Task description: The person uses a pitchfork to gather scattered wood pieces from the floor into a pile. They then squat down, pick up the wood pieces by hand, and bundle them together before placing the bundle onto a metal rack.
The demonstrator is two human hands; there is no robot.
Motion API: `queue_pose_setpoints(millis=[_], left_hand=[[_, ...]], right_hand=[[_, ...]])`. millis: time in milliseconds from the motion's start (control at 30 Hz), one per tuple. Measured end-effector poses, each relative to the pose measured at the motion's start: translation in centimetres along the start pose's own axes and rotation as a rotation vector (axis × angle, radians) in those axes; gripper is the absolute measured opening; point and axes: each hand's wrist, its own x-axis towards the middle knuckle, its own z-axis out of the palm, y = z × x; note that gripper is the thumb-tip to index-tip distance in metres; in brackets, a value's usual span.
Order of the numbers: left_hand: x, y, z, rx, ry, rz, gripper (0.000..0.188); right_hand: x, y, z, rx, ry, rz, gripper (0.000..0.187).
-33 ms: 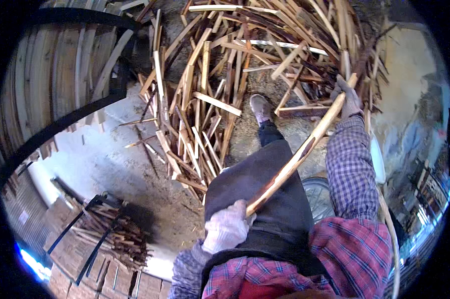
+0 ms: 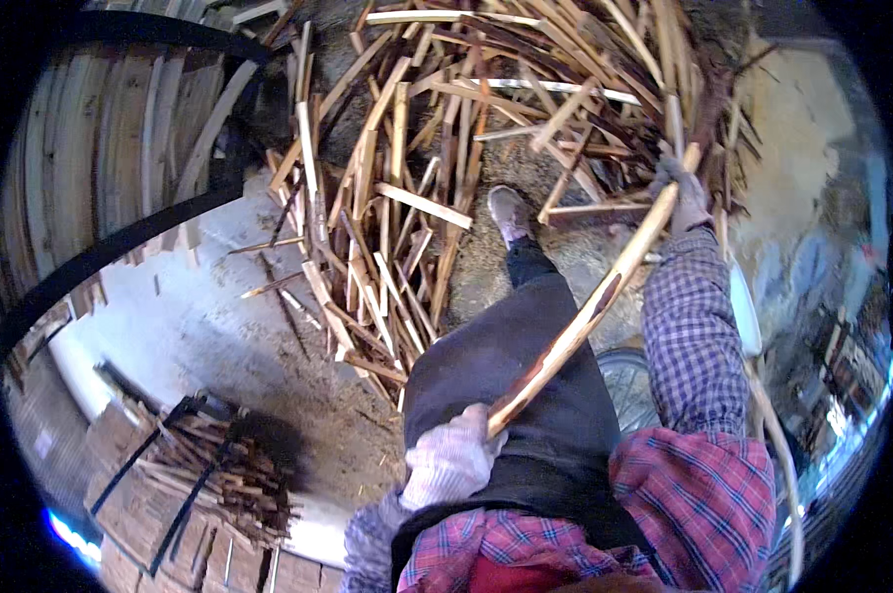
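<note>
A long, pale wooden strip (image 2: 595, 306) with dark bark streaks slants across my lap from lower left to upper right. My left hand (image 2: 451, 460), in a light knitted glove, is closed around its near end. Farther out, my right hand (image 2: 686, 196), in a greyish glove, is wrapped round the strip close to its far end. Part of the right hand's fingers is hidden behind the wood. Beneath the strip lies the dark apron (image 2: 496, 346) over my legs.
Loose wood strips (image 2: 397, 212) lie heaped on the floor ahead, around my shoe (image 2: 509, 212). Stacked boards (image 2: 121, 138) in a black frame stand at left. A strapped bundle of sticks (image 2: 219, 460) is at lower left. By my right leg is a spoked wheel (image 2: 624, 381).
</note>
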Motion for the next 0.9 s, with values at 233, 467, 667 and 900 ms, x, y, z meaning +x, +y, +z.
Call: queue_pose_setpoints(millis=[233,467,667,900], left_hand=[[-11.4,-18.4,11.1,-0.038,0.087,-0.048,0.045],[-23.6,-48.0,22.1,0.255,0.510,-0.333,0.036],[-14.0,-49.6,15.8,0.049,0.558,-0.211,0.026],[-13.6,-50.6,16.5,-0.009,0.508,0.051,0.019]], right_hand=[[-25.3,7.9,0.4,0.151,-0.121,-0.085,0.022],[-50.8,26.3,2.5,0.011,-0.583,0.086,0.022],[-54.2,19.6,7.2,0.164,-0.581,-0.426,0.018],[-48.5,18.6,8.9,0.318,-0.691,-0.258,0.014]])
